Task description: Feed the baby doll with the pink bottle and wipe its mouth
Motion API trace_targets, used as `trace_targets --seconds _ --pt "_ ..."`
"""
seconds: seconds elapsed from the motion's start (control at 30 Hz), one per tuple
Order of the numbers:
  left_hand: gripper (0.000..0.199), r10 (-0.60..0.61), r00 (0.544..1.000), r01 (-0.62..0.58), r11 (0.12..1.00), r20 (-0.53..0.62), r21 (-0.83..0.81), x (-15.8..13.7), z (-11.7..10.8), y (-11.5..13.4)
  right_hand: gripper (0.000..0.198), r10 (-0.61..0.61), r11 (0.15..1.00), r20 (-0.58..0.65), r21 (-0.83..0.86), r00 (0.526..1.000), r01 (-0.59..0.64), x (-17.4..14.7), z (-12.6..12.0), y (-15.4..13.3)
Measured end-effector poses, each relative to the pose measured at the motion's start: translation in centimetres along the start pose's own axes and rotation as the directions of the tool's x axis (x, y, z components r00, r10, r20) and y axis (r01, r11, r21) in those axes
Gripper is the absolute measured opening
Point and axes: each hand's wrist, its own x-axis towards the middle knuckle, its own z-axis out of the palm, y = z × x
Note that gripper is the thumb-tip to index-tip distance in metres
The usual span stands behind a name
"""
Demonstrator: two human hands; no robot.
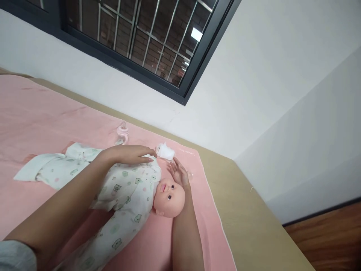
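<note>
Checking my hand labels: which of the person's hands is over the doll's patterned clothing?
The left hand, stretched over the clothed doll; the right hand is beside the doll's bald head.

Soft, fairly bright indoor light; mostly clear, with wide-angle stretch.
Well above the left fingers [144, 160], the window [182, 92] is dark, with a white patch of glare [196, 34] toward its right. Muted shadow lies on the pink mat [56, 116] below the fingers, beside the doll [126, 184]. Small print [186, 151] right of them looks too soft to read; farther right, the wall [324, 131] greys.
</note>
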Motion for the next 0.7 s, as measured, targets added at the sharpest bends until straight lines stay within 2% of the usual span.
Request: trace_targets --seconds 0.17,0.27,0.4,0.6,0.7 --pt "0.045 0.011 1.000 -0.012 0.999 0.014 0.035 -0.8 -0.9 -0.3 0.055 0.017 0.997 0.011 -0.078 1.000 -0.016 1.2 0.1 -0.1" --pt "0.045 0.012 1.000 -0.011 0.998 -0.026 0.070 -1.7 -1.8 -0.2 0.056 0.024 0.991 -0.018 -0.130 1.000 -0.026 2.1 0.1 -0.3" --pt "0.046 -0.053 0.994 0.057 0.997 -0.093 0.042 -2.6 -2.6 -0.1 0.050 0.039 0.979 -0.026 -0.197 0.999 -0.043 2.7 0.2 -0.5" --pt "0.044 -0.076 0.993 0.082 0.994 -0.093 0.071 -2.5 -2.2 -0.7 0.051 0.076 0.978 0.000 -0.194 0.997 -0.074 2.7 0.0 -0.9" --pt "0.042 -0.086 0.992 0.094 0.992 -0.092 0.082 -2.4 -2.1 -0.6 0.046 0.046 0.969 0.003 -0.245 0.999 -0.044 2.5 -0.4 -1.8"
